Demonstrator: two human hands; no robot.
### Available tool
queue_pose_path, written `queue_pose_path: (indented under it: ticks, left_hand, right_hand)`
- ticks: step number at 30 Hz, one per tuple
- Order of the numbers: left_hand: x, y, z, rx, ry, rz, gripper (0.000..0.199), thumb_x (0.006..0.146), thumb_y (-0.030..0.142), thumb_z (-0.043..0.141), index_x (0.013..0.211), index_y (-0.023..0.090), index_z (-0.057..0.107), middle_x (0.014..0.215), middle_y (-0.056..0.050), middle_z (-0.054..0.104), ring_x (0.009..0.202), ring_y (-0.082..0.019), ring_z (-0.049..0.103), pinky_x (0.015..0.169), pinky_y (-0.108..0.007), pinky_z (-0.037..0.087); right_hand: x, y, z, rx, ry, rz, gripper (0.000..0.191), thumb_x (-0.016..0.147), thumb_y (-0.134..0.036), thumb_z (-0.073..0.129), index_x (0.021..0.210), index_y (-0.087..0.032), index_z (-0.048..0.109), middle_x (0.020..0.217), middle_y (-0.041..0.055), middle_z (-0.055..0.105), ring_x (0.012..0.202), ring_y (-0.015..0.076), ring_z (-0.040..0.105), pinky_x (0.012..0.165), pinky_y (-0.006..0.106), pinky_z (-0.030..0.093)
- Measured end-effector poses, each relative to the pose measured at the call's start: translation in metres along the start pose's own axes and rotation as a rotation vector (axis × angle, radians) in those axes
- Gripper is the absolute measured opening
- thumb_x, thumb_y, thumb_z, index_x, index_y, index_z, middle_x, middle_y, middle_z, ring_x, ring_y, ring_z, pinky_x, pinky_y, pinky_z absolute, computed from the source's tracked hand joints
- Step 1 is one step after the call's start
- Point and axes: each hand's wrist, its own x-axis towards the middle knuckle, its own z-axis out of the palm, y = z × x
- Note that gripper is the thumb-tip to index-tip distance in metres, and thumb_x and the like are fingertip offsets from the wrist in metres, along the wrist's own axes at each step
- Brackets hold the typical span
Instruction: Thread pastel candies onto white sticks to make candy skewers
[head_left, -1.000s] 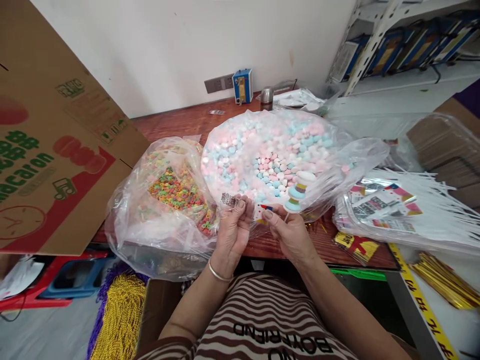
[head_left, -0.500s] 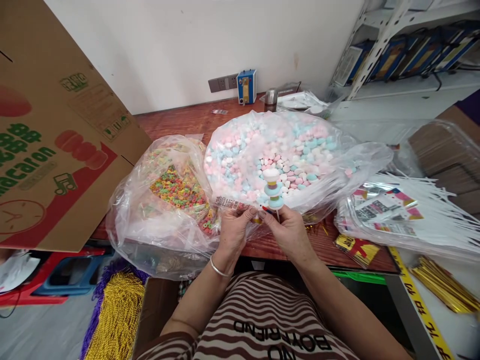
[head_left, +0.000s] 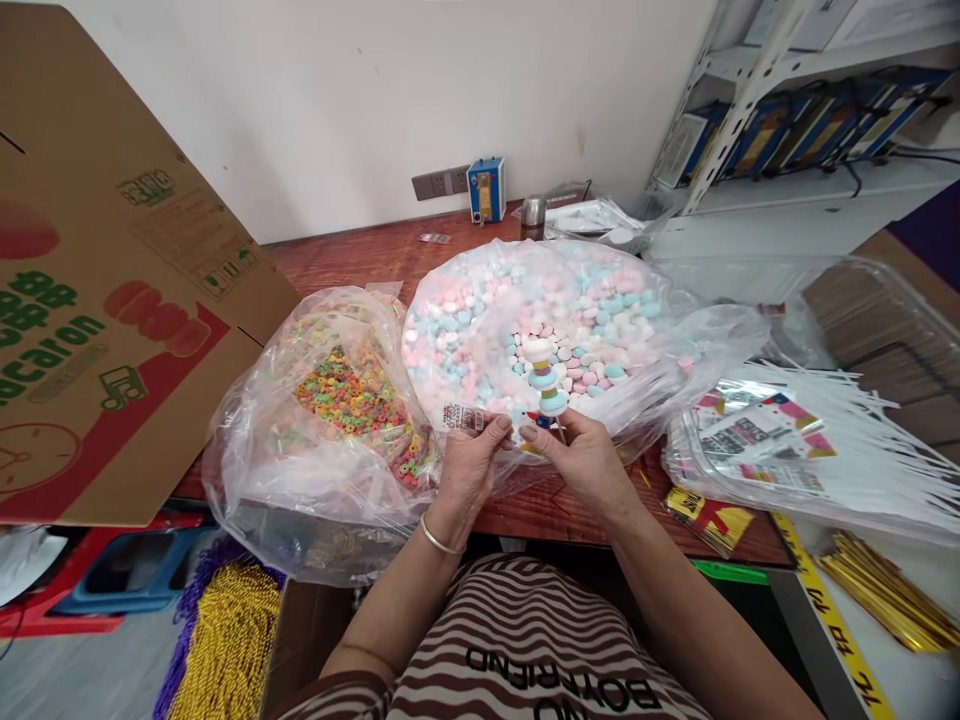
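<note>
Near the middle of the worktop's (head_left: pixel 330 262) front edge, the person's two hands meet in front of the bags. The left hand (head_left: pixel 472 462), with a pale bangle (head_left: pixel 441 537) at its wrist, pinches a small printed packet (head_left: pixel 463 418) between thumb and fingers. The right hand (head_left: pixel 585 462) has its thumb against a colourful printed part beside the left thumb; whether this belongs to the same packet is too small to tell. The right hand's fingers also hold a candy stick (head_left: pixel 551 401), upright and leaning slightly left, with a white piece on top and blue and yellow-green pieces below.

Behind the hands, a large clear bag of pink, white and blue candies (head_left: pixel 480 300) reaches towards the worktop's back edge. To its left, touching it, a clear bag of small coloured rings (head_left: pixel 352 395) overhangs the front edge. A cardboard box (head_left: pixel 112 250) stands at the left end. Near the front right corner lies a gold pouch (head_left: pixel 709 520), just in front of a clear tray (head_left: pixel 795 498) bearing white sticks (head_left: pixel 877 450) and printed packaging. Along the back edge stand a blue device (head_left: pixel 487 190) and a metal-topped container (head_left: pixel 533 214).
</note>
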Motion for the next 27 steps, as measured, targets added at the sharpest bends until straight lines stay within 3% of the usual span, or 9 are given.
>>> queue_pose_path:
  ticks: [3,7,11,13,16,19,23,27]
  left_hand:
    - [0.002,-0.004,0.007,0.000,0.051,0.061,0.049,0.050,0.042,0.093,0.060,0.018,0.052,0.052,0.008,0.051,0.049,-0.005,0.046,0.054,-0.021,0.039]
    - [0.002,-0.006,0.012,-0.052,0.084,0.009,0.055,0.048,0.047,0.095,0.064,0.017,0.051,0.055,0.010,0.046,0.048,-0.004,0.040,0.047,-0.019,0.032]
    - [0.003,-0.001,0.009,-0.082,-0.040,-0.053,0.044,0.058,0.041,0.092,0.083,0.016,0.067,0.074,0.003,0.062,0.059,-0.006,0.053,0.052,-0.019,0.042]
    - [0.005,0.000,0.008,-0.069,-0.079,-0.035,0.040,0.059,0.036,0.092,0.082,0.014,0.069,0.074,0.002,0.064,0.058,-0.006,0.054,0.053,-0.019,0.043]
    - [0.010,-0.002,0.008,-0.127,-0.006,-0.026,0.044,0.050,0.034,0.097,0.071,0.013,0.064,0.063,0.004,0.059,0.050,-0.004,0.047,0.045,-0.017,0.035]
    - [0.016,-0.006,0.007,-0.260,0.080,-0.116,0.053,0.043,0.031,0.100,0.068,0.014,0.057,0.060,0.007,0.052,0.047,-0.002,0.041,0.042,-0.016,0.029]
    - [0.024,-0.008,0.000,-0.408,0.079,-0.243,0.049,0.056,0.027,0.097,0.070,0.015,0.051,0.059,0.009,0.045,0.045,-0.001,0.034,0.043,-0.016,0.029]
    - [0.029,-0.004,-0.007,-0.526,0.033,-0.283,0.045,0.067,0.026,0.092,0.070,0.016,0.048,0.060,0.009,0.043,0.047,-0.001,0.035,0.044,-0.015,0.029]
  right_hand:
    - [0.001,0.006,0.007,0.064,0.020,-0.003,0.037,0.074,-0.046,0.081,0.099,-0.020,0.074,0.087,0.0034,0.073,0.084,0.0211,0.064,0.080,0.033,0.051]
    - [0.003,0.008,0.006,-0.036,0.078,-0.021,0.032,0.081,-0.048,0.073,0.089,-0.018,0.075,0.080,0.0025,0.071,0.075,0.0189,0.060,0.075,0.032,0.049]
    - [0.005,0.006,0.000,-0.113,0.086,-0.020,0.034,0.081,-0.050,0.072,0.075,-0.017,0.071,0.069,-0.0006,0.062,0.067,0.0154,0.051,0.066,0.028,0.042]
    - [0.007,0.006,-0.001,-0.115,0.077,0.000,0.038,0.079,-0.053,0.073,0.069,-0.017,0.067,0.064,-0.0016,0.056,0.064,0.0141,0.047,0.061,0.027,0.039]
    - [0.009,0.006,0.003,-0.090,0.049,0.024,0.041,0.077,-0.057,0.074,0.068,-0.017,0.067,0.062,-0.0018,0.055,0.063,0.0139,0.046,0.061,0.027,0.038]
    - [0.010,0.003,0.005,-0.077,0.046,0.035,0.042,0.074,-0.059,0.076,0.072,-0.017,0.069,0.064,-0.0010,0.058,0.062,0.0144,0.048,0.060,0.028,0.040]
    - [0.008,-0.003,-0.004,-0.126,0.069,-0.015,0.039,0.081,-0.057,0.069,0.079,-0.018,0.071,0.069,0.0008,0.061,0.066,0.0163,0.053,0.063,0.028,0.044]
    - [-0.005,-0.002,-0.021,-0.281,0.050,-0.097,0.028,0.089,-0.046,0.063,0.083,-0.019,0.069,0.074,0.0013,0.062,0.076,0.0180,0.058,0.071,0.028,0.047]
